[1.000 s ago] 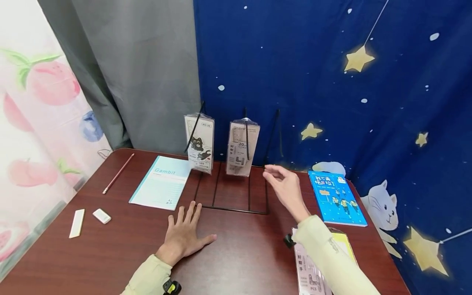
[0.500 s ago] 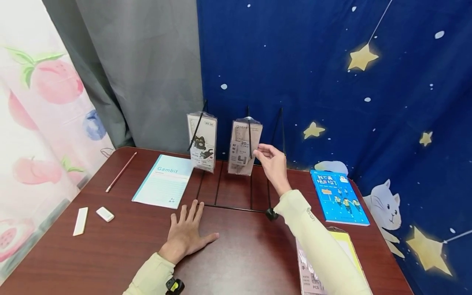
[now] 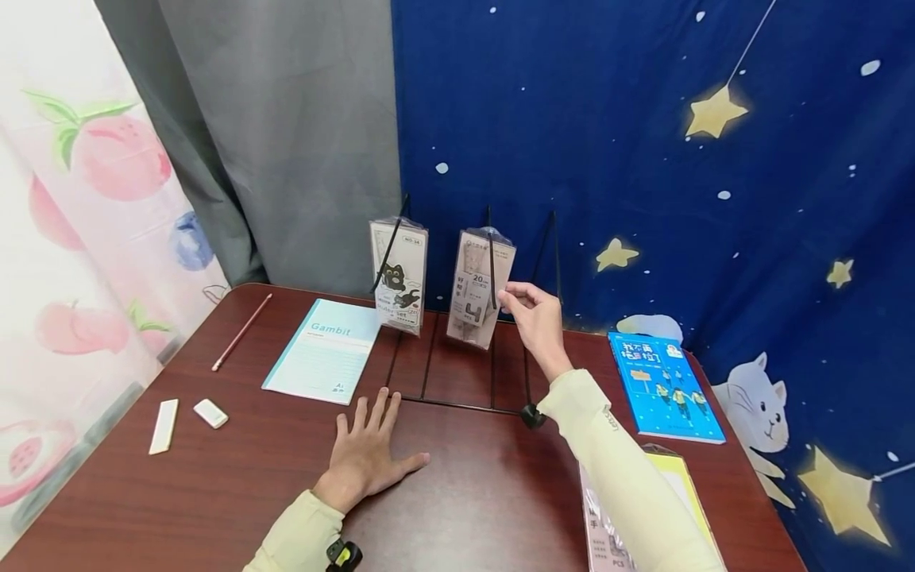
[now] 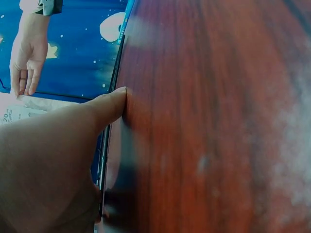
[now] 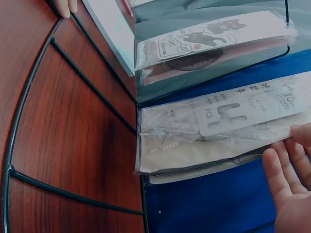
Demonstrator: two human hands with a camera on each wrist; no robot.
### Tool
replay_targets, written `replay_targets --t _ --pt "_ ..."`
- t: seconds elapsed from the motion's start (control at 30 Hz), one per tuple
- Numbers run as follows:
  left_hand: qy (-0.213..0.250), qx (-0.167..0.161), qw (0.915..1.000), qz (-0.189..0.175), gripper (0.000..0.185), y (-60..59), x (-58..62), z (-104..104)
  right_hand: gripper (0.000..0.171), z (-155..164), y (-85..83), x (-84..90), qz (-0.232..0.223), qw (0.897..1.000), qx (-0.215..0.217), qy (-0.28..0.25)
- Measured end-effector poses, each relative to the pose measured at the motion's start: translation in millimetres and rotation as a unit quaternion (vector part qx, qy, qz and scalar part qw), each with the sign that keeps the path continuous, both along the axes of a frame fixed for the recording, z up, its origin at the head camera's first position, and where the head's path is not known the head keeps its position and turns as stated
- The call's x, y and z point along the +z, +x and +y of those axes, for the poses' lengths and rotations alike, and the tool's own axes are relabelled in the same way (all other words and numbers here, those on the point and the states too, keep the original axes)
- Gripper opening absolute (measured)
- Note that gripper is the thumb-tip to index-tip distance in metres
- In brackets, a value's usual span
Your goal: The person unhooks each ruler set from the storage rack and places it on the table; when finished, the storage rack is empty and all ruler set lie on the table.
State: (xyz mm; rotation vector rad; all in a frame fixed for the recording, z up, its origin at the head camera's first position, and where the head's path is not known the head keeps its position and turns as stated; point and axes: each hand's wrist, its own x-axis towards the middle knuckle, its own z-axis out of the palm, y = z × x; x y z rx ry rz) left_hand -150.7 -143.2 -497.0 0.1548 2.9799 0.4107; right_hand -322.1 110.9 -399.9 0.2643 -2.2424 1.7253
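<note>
My right hand point(image 3: 539, 324) pinches the right edge of a pinkish ruler set pack point(image 3: 468, 322), which hangs in clear plastic on the middle hook of a black wire rack point(image 3: 457, 404). In the right wrist view the thumb lies on the front of the pack and the fingers are behind its edge. To the left, a second ruler set pack point(image 3: 389, 310) with black cats on it hangs from another hook. My left hand point(image 3: 364, 457) rests on the table with fingers spread, just in front of the rack's base.
A notebook point(image 3: 325, 349), a pencil point(image 3: 241, 332), an eraser point(image 3: 210, 413) and a flat white piece point(image 3: 164, 426) lie on the left. On the right lie a blue book point(image 3: 665, 389) and, partly under the right sleeve, more packs point(image 3: 600, 520). Curtains point(image 3: 608, 119) hang behind.
My right hand has moved left from beside the rack and taken hold of the middle pack's edge. That pack now hangs slightly more tilted. The left hand stays on the table.
</note>
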Motion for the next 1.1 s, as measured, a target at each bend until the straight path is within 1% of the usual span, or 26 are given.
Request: replay_targets --t 0.17,0.27,0.4,0.5,0.87,0.9,0.93,1.1 --pt "-0.008 0.000 1.0000 0.005 0.111 -0.6 -8.7 1 0.021 2 5.8 0.0 -0.010 1.000 0.010 -0.002" --pt "-0.006 0.000 0.9999 0.011 0.113 -0.1 -12.0 0 0.022 3 10.6 -0.3 -0.024 0.999 0.022 -0.025" --pt "0.004 0.002 0.9999 0.015 0.112 0.2 -9.3 -1 0.022 3 18.2 -0.3 -0.035 0.998 0.038 -0.046" --pt "0.011 0.003 0.9998 0.013 0.111 0.6 -6.2 -2 0.022 4 25.4 0.1 -0.038 0.997 0.041 -0.044" --pt "-0.006 0.003 1.0000 0.004 0.111 3.2 2.0 -4 0.023 8 53.1 0.9 -0.046 0.996 0.062 -0.048" --pt "-0.008 0.002 1.0000 0.003 0.111 2.7 1.8 -4 0.023 9 55.8 1.0 -0.047 0.996 0.061 -0.047" --pt "-0.010 0.002 0.9999 0.009 0.112 1.7 -1.6 -4 0.023 10 58.6 1.1 -0.050 0.996 0.061 -0.043" --pt "-0.012 0.002 0.9999 0.010 0.113 -0.1 -2.6 -1 0.023 15 73.2 0.9 -0.063 0.995 0.068 -0.039"
